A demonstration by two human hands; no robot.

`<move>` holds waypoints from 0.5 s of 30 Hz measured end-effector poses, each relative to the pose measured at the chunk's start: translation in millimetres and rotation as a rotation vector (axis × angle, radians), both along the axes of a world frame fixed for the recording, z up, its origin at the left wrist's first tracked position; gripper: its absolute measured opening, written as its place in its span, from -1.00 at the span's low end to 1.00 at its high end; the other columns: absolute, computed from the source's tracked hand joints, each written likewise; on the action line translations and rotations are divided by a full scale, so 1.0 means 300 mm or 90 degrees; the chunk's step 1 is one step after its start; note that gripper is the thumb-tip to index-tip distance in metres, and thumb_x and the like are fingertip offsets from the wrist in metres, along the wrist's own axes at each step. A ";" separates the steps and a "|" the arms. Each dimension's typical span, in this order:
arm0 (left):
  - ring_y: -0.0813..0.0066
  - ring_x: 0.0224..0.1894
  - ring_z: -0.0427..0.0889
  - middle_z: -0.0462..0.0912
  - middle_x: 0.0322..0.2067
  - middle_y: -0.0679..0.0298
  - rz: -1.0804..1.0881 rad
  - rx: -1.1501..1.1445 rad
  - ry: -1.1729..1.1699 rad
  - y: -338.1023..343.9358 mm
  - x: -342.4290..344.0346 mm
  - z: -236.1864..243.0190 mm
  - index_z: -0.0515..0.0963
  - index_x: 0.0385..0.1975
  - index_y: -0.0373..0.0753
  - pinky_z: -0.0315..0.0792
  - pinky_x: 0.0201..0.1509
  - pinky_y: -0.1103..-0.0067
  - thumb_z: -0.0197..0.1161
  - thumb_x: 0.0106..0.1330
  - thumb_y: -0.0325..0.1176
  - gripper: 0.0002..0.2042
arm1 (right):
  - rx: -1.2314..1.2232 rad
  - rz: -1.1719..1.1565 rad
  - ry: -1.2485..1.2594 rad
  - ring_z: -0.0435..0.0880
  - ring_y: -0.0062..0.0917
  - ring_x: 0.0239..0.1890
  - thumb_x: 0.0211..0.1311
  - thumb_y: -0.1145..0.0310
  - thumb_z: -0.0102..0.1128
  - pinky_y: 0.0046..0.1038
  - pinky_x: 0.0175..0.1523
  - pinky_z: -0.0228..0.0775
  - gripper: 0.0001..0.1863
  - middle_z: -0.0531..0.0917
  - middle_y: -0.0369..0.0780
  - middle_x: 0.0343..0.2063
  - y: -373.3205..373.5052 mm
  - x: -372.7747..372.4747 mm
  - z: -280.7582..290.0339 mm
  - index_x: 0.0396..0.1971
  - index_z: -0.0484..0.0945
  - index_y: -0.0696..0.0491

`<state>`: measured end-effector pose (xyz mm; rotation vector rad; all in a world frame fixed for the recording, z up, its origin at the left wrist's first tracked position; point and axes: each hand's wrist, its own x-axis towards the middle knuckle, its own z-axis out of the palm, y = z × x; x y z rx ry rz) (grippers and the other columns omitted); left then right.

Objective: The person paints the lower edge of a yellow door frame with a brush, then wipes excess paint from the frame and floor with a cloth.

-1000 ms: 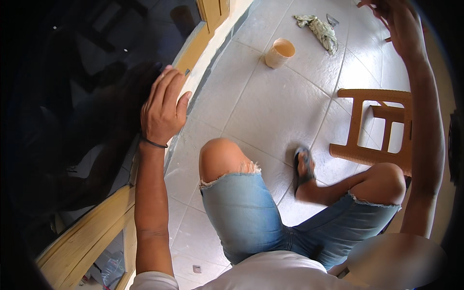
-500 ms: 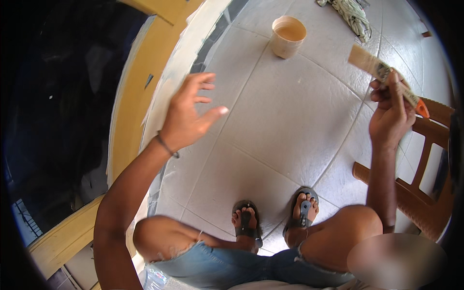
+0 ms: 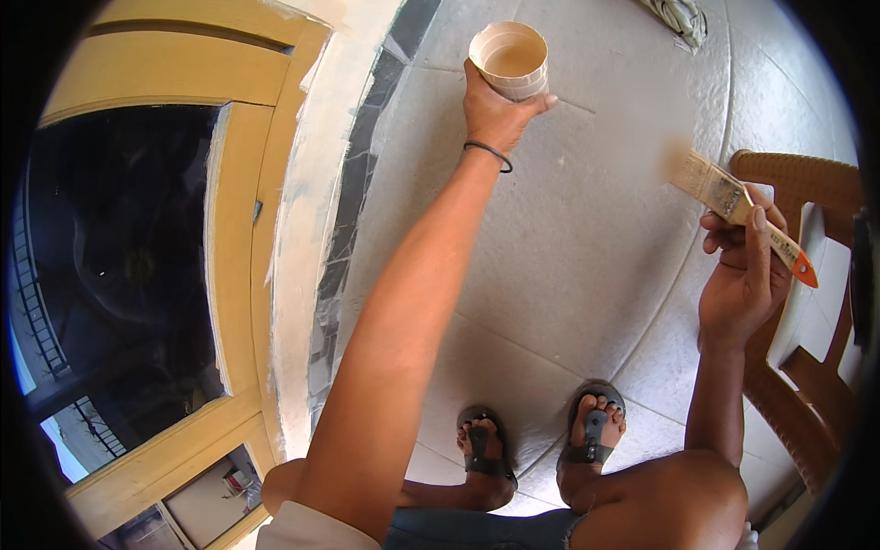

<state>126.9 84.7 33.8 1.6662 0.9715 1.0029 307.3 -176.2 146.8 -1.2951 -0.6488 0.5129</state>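
Grips the cup [image 3: 519, 85] with the left hand [image 3: 497, 114], on or just above the floor [image 3: 559, 220]; pinches the brush [image 3: 726, 196] in the right hand [image 3: 741, 282]. Looks like taking up the cup; probably calls for keeping it level.

Floored in pale grey tiles [image 3: 550, 238] with diagonal seams, glossy with light at right. Bordered at left by a dark stone strip [image 3: 341, 220], then a pale, rough-edged band [image 3: 302, 211] beside a yellow frame [image 3: 240, 229]. Glazed there with a dark pane [image 3: 137, 275], reflecting a ladder-like grid. Furnished at far right with a brown stool or chair [image 3: 797, 172], type unclear.
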 end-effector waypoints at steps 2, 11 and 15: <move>0.28 0.14 0.65 0.63 0.09 0.20 0.041 0.033 0.012 -0.001 0.007 -0.004 0.36 0.21 -0.17 0.61 0.27 0.37 0.73 -0.17 -0.43 -0.14 | -0.017 -0.001 -0.018 0.83 -0.48 -0.30 0.60 0.31 0.05 -0.59 -0.32 0.56 -0.66 0.78 -0.05 -0.18 -0.008 0.011 -0.003 0.08 0.61 0.27; 0.24 0.15 0.66 0.65 0.06 0.16 -0.009 0.022 0.029 -0.179 0.120 -0.016 0.35 0.22 -0.17 0.61 0.25 0.34 0.71 -0.13 -0.37 -0.15 | -0.021 -0.038 -0.186 0.80 -0.53 -0.31 0.62 0.31 0.06 -0.55 -0.27 0.54 -0.65 0.79 -0.04 -0.22 -0.017 0.065 0.053 0.07 0.64 0.30; 0.18 0.19 0.64 0.61 0.12 0.14 -0.062 -0.079 0.048 -0.320 0.188 0.018 0.30 0.24 -0.15 0.60 0.25 0.35 0.69 -0.11 -0.35 -0.14 | -0.003 -0.040 -0.220 0.80 -0.50 -0.31 0.61 0.38 0.09 -0.54 -0.27 0.53 -0.69 0.78 -0.03 -0.15 -0.028 0.095 0.060 0.07 0.65 0.30</move>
